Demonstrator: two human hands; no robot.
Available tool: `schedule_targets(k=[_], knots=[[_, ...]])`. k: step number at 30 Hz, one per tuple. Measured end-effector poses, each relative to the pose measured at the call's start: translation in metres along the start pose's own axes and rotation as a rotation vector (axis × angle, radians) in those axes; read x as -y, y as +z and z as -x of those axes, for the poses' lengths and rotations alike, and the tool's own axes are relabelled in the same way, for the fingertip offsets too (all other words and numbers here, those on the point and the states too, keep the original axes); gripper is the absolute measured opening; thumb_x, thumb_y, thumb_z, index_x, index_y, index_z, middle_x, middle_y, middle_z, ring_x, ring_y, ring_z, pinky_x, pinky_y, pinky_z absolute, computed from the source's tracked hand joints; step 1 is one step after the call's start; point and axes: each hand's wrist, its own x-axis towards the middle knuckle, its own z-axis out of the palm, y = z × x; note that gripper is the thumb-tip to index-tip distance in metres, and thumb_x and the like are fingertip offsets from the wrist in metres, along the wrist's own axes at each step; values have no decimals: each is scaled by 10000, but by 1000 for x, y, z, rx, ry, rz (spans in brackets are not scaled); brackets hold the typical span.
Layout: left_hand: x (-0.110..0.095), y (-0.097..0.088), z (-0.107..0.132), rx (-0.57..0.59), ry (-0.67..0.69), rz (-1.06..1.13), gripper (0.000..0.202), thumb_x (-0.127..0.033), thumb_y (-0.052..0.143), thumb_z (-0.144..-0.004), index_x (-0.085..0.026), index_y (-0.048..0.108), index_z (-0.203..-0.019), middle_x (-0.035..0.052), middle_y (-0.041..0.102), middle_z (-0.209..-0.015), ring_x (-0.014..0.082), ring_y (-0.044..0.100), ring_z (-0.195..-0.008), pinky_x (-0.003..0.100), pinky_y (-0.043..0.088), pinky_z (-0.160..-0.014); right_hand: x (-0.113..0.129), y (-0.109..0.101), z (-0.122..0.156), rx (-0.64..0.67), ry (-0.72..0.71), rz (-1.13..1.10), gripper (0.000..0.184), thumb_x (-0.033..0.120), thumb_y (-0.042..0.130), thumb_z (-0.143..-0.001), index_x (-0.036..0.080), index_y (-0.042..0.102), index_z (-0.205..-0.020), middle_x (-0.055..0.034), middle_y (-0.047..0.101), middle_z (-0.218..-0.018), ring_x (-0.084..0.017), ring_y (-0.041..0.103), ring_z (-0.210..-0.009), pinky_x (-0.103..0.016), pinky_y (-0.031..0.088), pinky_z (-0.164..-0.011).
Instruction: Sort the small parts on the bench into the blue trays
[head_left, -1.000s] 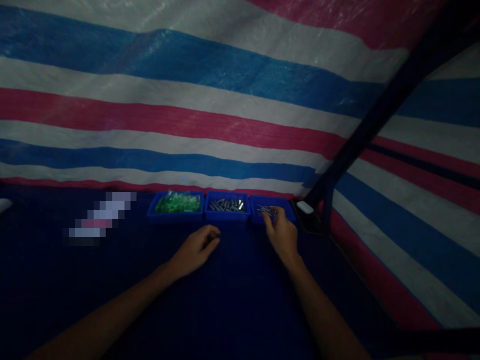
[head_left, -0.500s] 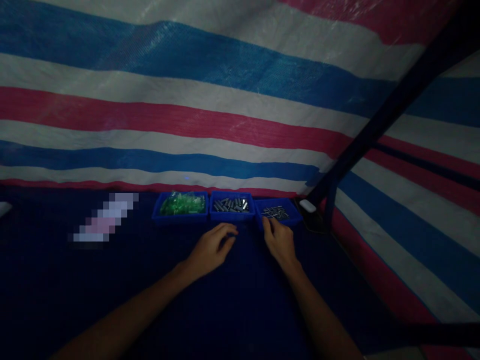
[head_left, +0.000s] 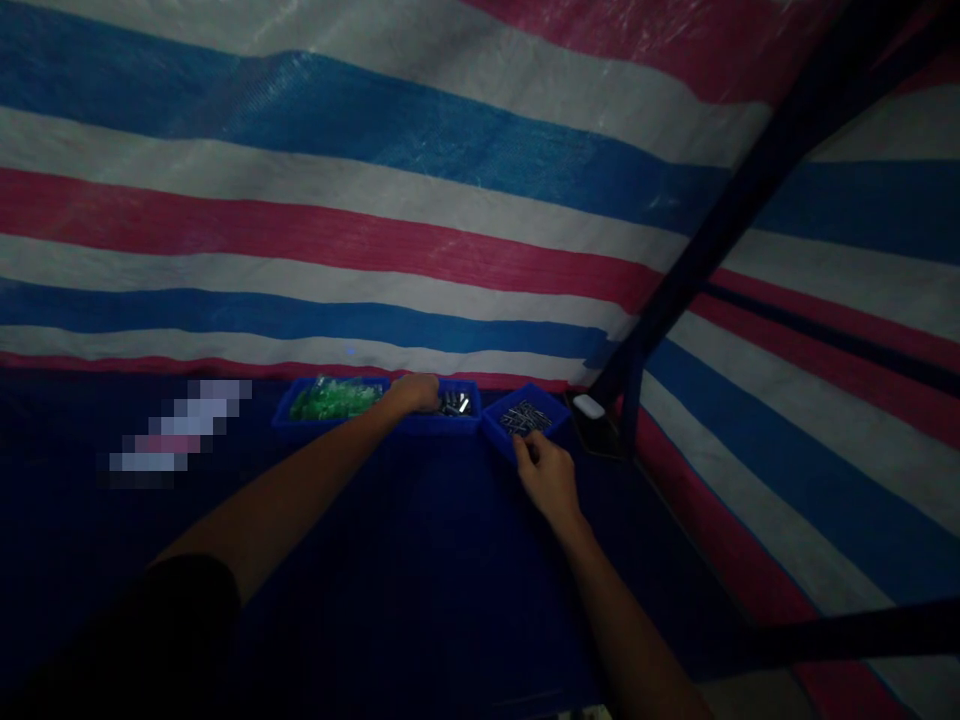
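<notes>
Three small blue bins stand in a row along the back of the table. My left hand (head_left: 415, 393) reaches over the middle bin (head_left: 450, 427), which holds short grey metal cylinders (head_left: 456, 403). Its fingers point down into the bin and are hidden behind the back of the hand. At the near rim of the right bin (head_left: 495, 432) is my right hand (head_left: 547, 475), thumb and fingers closed on the edge. Thin metal pins (head_left: 525, 415) lie in that bin, which sits turned at an angle.
The left bin (head_left: 330, 428) holds green translucent pieces (head_left: 337, 398). A white rounded case (head_left: 589, 406) lies on a dark flat object (head_left: 600, 436) at the right. Behind hangs a striped tarp (head_left: 300, 230), with a dark frame post (head_left: 675, 270) at the right.
My left hand has moved forward from the table into the middle bin. The right bin has turned at my right hand, which stays at its near rim. The view has shifted slightly right.
</notes>
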Motion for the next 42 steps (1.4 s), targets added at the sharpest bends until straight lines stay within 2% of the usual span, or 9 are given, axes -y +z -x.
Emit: schedule_targets(k=[5,9,13,19,23,27,32,37,42], knots=[[-11,-15,20,-123,23,39,321,-379,485,-746,-146,674,-858,143,669,-847,240,621,-797,311,460,-686,1,-3,0,51,-4,-1,283,366,377,-849,194,551,-706,-10,602,-668,-117,537,-593,-212,324,-564],[-54,-25,41,-407,147,11,353,-392,428,-800,-138,667,-854,149,657,-834,260,610,-796,354,448,-688,3,-1,2,48,15,97,283,364,371,-857,192,563,-741,-28,615,-720,-129,549,-617,-228,329,-573],[-85,-19,46,-457,234,-36,426,-464,433,-811,-103,637,-907,173,638,-894,290,595,-846,376,449,-710,3,-3,3,39,77,167,330,423,367,-856,189,582,-764,-49,621,-767,-146,568,-656,-240,338,-580],[-58,31,73,-491,257,86,509,-487,350,-843,-150,427,-1217,161,528,-1111,275,592,-839,365,462,-697,-13,-12,-5,-11,259,214,490,527,263,-854,199,593,-700,-63,604,-714,-175,560,-646,-261,310,-546],[-44,57,85,-419,278,161,514,-485,352,-837,-142,405,-1217,168,459,-1173,268,600,-808,375,472,-671,-24,-10,-11,-90,296,198,429,504,334,-829,190,574,-663,-62,576,-760,-175,542,-681,-262,326,-573],[-41,60,98,-431,263,253,454,-516,320,-840,-162,496,-1063,107,522,-1053,238,592,-819,358,470,-693,-27,-5,-12,-137,313,124,301,403,400,-800,182,583,-709,-64,555,-814,-180,540,-721,-269,357,-615],[-35,36,121,-420,204,159,488,-547,296,-834,-166,601,-828,94,596,-880,223,593,-709,368,455,-654,-35,-9,-12,-197,351,68,211,261,429,-735,178,615,-790,-73,567,-856,-192,543,-785,-273,377,-675],[-72,4,76,-482,409,57,295,-294,367,-853,-165,594,-990,115,606,-983,241,576,-897,364,444,-769,-44,-9,-13,-237,356,52,228,248,430,-723,178,632,-801,-80,557,-852,-188,539,-766,-266,382,-654],[-121,1,6,-133,333,-80,274,-138,581,-713,-148,638,-981,151,629,-1012,280,569,-970,383,454,-804,-51,-8,-14,-203,338,20,245,280,423,-724,181,635,-798,-66,540,-821,-195,531,-777,-281,386,-692]])
